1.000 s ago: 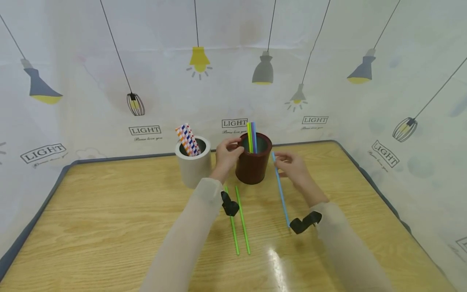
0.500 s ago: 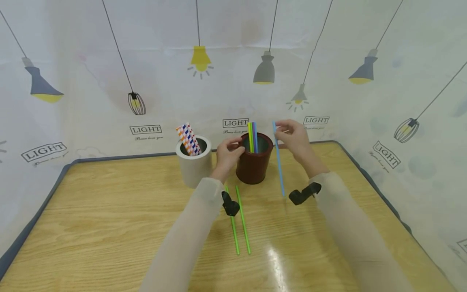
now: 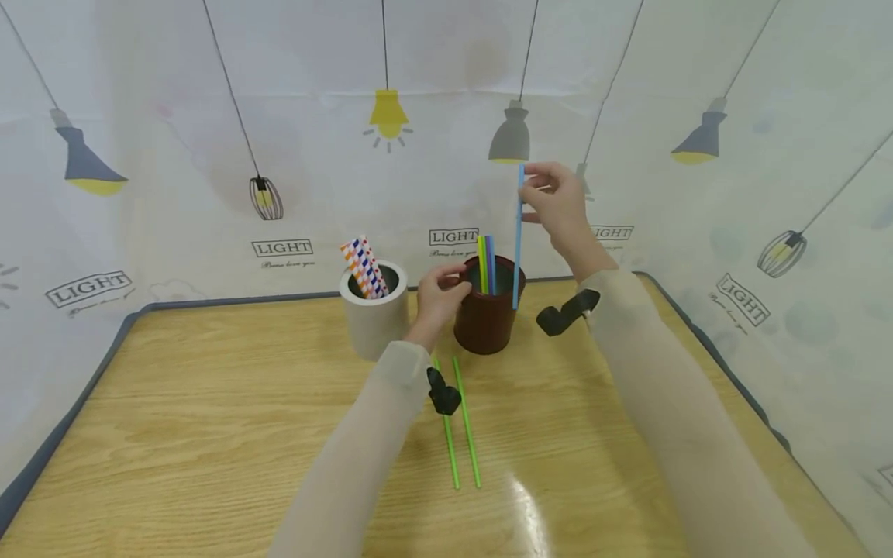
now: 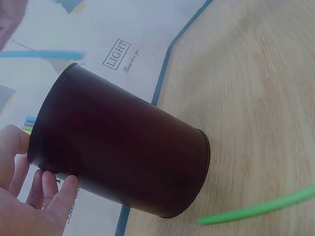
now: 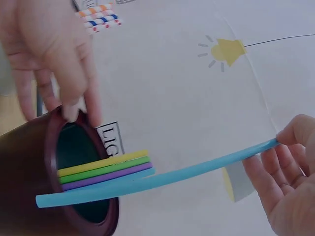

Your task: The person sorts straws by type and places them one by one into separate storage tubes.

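Observation:
My right hand (image 3: 551, 198) pinches the top of a light blue straw (image 3: 518, 240) and holds it upright in the air, its lower end beside the right rim of the dark brown cup (image 3: 487, 314). In the right wrist view the blue straw (image 5: 162, 179) crosses in front of the cup's mouth (image 5: 81, 182). My left hand (image 3: 439, 291) grips the cup's left rim; its fingers (image 4: 29, 196) curl on the cup wall (image 4: 118, 162). Yellow, green and purple straws (image 3: 484, 265) stand inside.
A white cup (image 3: 375, 314) with striped paper straws (image 3: 363, 267) stands left of the brown cup. Two green straws (image 3: 460, 430) lie on the wooden table (image 3: 209, 418) near my left wrist. A printed backdrop (image 3: 279, 155) closes the far and right sides.
My right hand has lifted the blue straw off the table, turned it upright and raised it over the brown cup's right side. My left hand stays on the cup.

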A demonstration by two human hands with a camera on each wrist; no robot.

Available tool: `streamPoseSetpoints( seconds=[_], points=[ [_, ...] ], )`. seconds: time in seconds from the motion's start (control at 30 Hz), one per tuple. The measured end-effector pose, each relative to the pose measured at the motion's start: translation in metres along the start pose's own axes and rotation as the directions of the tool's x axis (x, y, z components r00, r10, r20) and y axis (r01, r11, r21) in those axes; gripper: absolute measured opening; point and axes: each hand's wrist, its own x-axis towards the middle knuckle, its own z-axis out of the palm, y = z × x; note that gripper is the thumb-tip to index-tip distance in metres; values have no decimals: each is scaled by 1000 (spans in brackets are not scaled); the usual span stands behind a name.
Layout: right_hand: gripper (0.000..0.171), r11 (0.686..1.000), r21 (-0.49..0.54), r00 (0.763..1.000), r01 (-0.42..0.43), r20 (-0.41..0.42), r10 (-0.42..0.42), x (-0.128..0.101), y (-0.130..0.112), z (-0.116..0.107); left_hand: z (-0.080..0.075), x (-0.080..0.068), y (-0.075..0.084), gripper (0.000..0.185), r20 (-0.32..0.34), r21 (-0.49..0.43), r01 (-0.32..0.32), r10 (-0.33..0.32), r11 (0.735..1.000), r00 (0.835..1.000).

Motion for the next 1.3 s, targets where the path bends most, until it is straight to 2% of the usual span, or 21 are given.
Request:
streamPoseSetpoints(
  seconds=[0.23,0.43,0.6,0.87,1.1,1.3],
  points=[
    [34,999,51,997,14,-71,-11,16,-8,3,1,0,-1,31,-5,-15,15,-15,1000,1000],
    [30,999,45,995,-28,-98,32,20,7,2,0,1,-1,31,-3,-13,12,-13,1000,1000],
    [31,999,18,995,-50,-87,51,19,28,4,-1,0,-1,31,-6,-11,22,-23,1000,1000],
    [34,993,-85,997,-76,-40,73,13,52,8,-1,1,0,32,1,-8,31,-31,999,1000],
    [34,990,-80,994,-112,9,113,8,70,10,0,2,-2,31,6,-14,18,-18,1000,1000],
    [31,990,-98,993,-96,55,102,4,82,13,-1,1,-1,31,4,-14,18,-18,1000,1000]
  ],
)
